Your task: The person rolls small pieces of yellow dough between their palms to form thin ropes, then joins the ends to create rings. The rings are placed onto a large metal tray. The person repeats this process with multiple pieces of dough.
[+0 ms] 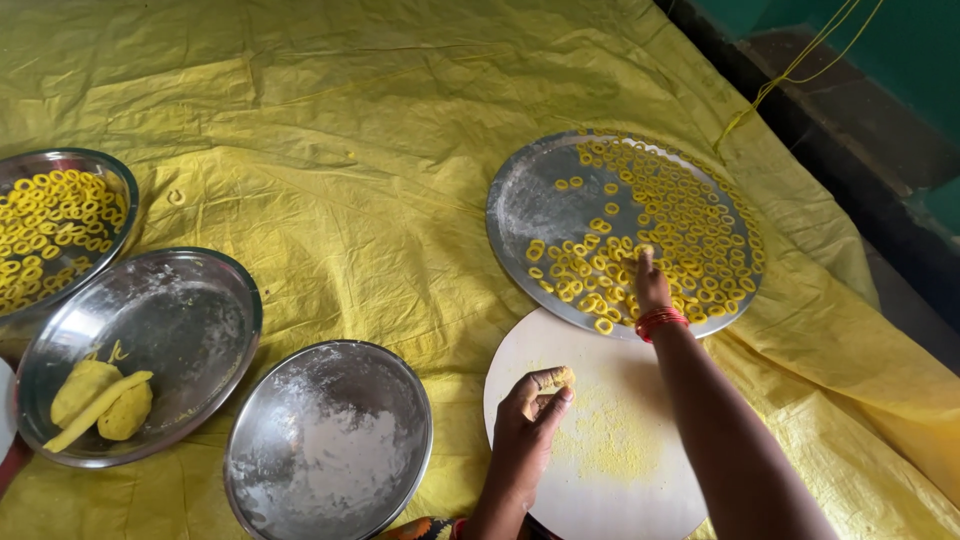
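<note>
1. The person sits on a floor covered by a yellow plastic sheet (340, 150), and I am looking down over their arms.
2. The left hand (535, 400) hovers over a round white board (600, 490). Its fingers are curled in, pinching a small piece of yellow dough (562, 377) between thumb and fingertips.
3. The board lies right in front of the person, dusted with yellow crumbs near its middle.
4. The right hand (648, 283) stretches forward over a large steel plate (530, 200) that overlaps the far edge of the board. Red bangles (660, 320) sit at the wrist.
5. The fingers of that hand point down among the dough rings (690, 220) on the plate. I see the back of the hand only, so I cannot tell whether it has hold of a ring or how far it is open.
6. The rings are small, yellow and crowd the right and near parts of the plate; its left part is mostly bare metal.
7. To the left, well apart from the hands, stands a steel bowl (330, 440) with white flour in it.
8. Further left is another steel plate (190, 310) holding lumps and a rolled strip of yellow dough (100, 400).
9. At the far left edge, a third steel dish (110, 175) is filled with more yellow rings.
</note>
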